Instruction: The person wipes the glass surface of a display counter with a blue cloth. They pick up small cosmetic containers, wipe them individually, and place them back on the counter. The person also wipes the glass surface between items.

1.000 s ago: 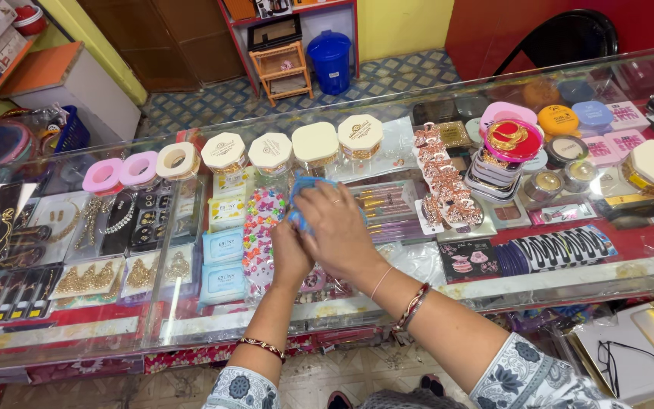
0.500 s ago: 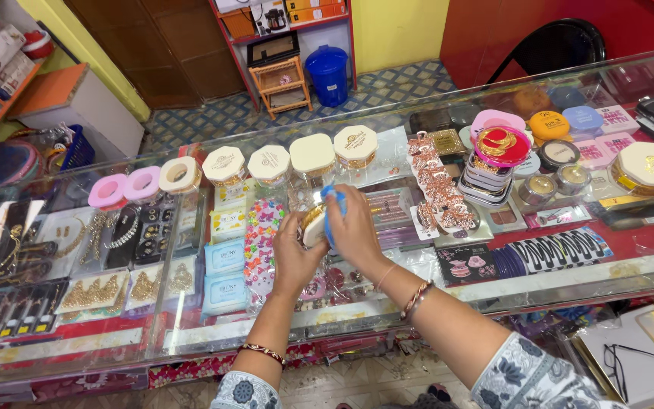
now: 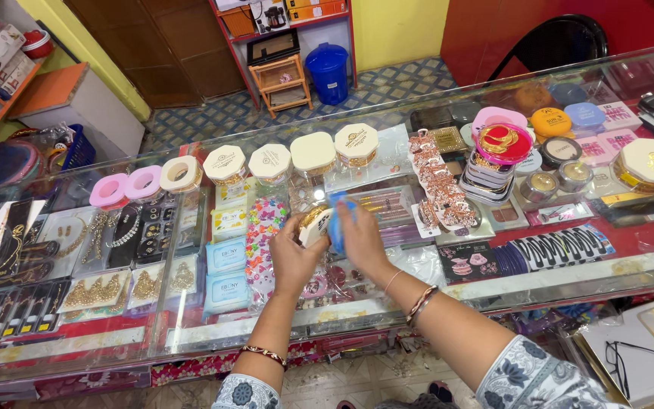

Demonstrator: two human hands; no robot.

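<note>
Cream octagonal lidded box (image 3: pixel 315 225), lifted off the glass counter (image 3: pixel 493 276) since a second ago and now tilted on edge above it. Clamped in the left hand (image 3: pixel 294 257); right hand (image 3: pixel 361 238) closed on a blue cloth (image 3: pixel 337 220) pressed to its lid. Beyond, a row of matching cream boxes (image 3: pixel 313 151) left on the glass.

Blue bin (image 3: pixel 329 71), black chair (image 3: pixel 552 44)
</note>
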